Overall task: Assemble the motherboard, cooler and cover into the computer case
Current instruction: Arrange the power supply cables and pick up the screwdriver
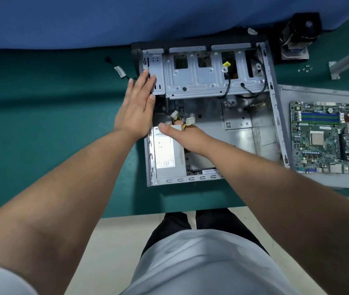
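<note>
Landmark: the open case (273, 107) lies on its side on the green surface (41, 124); every place below is given from it.
Power box: the power box (169, 154) sits fixed in the case's near left corner.
Right hand: your right hand (185, 136) rests inside the case on the power box's far end, thumb stretched out; its fingers are tucked under the yellow and black cable bundle (182, 122), so I cannot tell whether that grip pinches the wires or just lies on them.
Left hand: your left hand (137, 103) lies flat with fingers straight and together, the fingertips touching the case's far left wall beside the drive cage (211, 75). This grip is spread and holds nothing.
Case floor: the floor of the case, right of the power box, is bare metal, so no board is mounted yet.
Motherboard: the motherboard (326, 137) lies outside, just right of the case, on the grey cover (286, 103).
Cooler: the cooler (299, 37) stands beyond the case's far right corner, apart from it.
Screws: small screws (304, 69) lie right of the case's far end.
Progress: early by my reading. Only the power box is in; you seem to be clearing cables. Motherboard, cooler and cover are all left to fit.
</note>
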`<action>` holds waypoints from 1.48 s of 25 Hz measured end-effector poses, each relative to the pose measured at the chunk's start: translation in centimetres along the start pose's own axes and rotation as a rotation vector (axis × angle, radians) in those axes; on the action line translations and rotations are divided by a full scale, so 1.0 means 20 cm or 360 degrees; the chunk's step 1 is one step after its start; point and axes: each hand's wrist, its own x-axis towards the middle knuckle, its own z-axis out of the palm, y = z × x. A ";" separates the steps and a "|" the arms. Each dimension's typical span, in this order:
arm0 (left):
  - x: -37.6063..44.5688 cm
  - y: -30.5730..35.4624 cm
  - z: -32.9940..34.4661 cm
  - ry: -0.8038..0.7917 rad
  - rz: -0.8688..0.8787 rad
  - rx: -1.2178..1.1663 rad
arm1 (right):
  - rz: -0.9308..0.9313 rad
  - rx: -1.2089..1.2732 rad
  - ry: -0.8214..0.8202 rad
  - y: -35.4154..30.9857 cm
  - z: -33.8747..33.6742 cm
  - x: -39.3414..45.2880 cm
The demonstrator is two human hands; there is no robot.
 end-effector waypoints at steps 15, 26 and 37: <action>0.24 0.40 0.03 0.0258 0.0112 0.0460 | -0.0246 0.0064 0.0178 0.08 -0.67 -0.36; 0.81 1.27 0.72 -0.0245 0.0450 0.0642 | 0.0128 -0.0055 0.0860 0.60 -1.87 -0.21; 0.86 1.18 0.86 -0.0118 0.0272 0.0744 | 0.0193 -0.0373 0.1132 0.76 -2.13 0.48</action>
